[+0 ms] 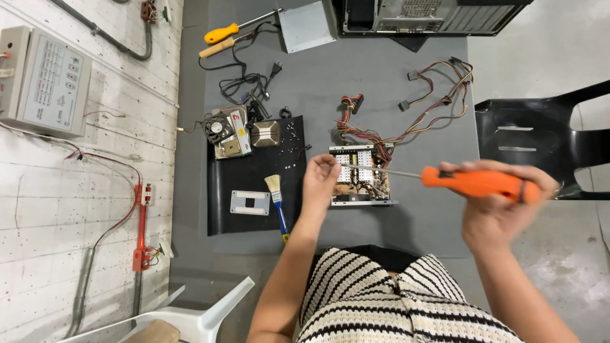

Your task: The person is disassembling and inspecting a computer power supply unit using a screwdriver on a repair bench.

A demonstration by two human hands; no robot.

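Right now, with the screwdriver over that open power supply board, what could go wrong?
1. The right hand holds the orange screwdriver far back on the handle, so the long shaft may slip and gouge the circuit board.
2. The left hand sits at the tip, where a slip could jab a finger.
3. The small screws lie loose on the black mat and could scatter if bumped.

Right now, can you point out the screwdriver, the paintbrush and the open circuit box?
screwdriver (478,183), head view, on its orange handle
paintbrush (274,185), head view, on its pale bristles
circuit box (363,184), head view, on the board inside
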